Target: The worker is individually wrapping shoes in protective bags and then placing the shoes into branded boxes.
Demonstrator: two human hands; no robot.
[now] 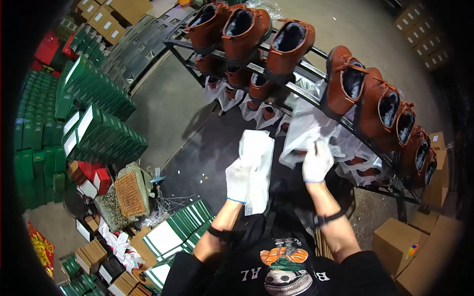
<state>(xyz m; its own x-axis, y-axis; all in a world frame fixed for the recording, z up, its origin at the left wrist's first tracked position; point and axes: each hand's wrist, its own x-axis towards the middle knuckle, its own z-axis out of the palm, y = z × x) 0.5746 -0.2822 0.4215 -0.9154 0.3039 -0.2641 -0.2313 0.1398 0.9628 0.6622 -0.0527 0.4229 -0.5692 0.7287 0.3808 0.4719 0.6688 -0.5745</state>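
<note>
My left hand (237,181), in a white glove, is closed around a flat stack of thin white bags (257,153), held upright in front of my body. My right hand (317,163), gloved as well, pinches a sheer white plastic bag (302,123) that spreads up against the rack. Brown leather shoes (291,42) with dark fuzzy lining stand along the top bar of the black metal shoe rack (306,92). On the lower tiers, more brown shoes (268,113) sit partly wrapped in white plastic; the hanging plastic hides some of them.
Green shoe boxes (101,133) are stacked at the left, with more green-and-white boxes (170,232) near my left forearm. A stool with a beaded seat (131,194) stands among clutter. Cardboard cartons (395,241) lie at the lower right. Grey crates (143,44) stand at the far left.
</note>
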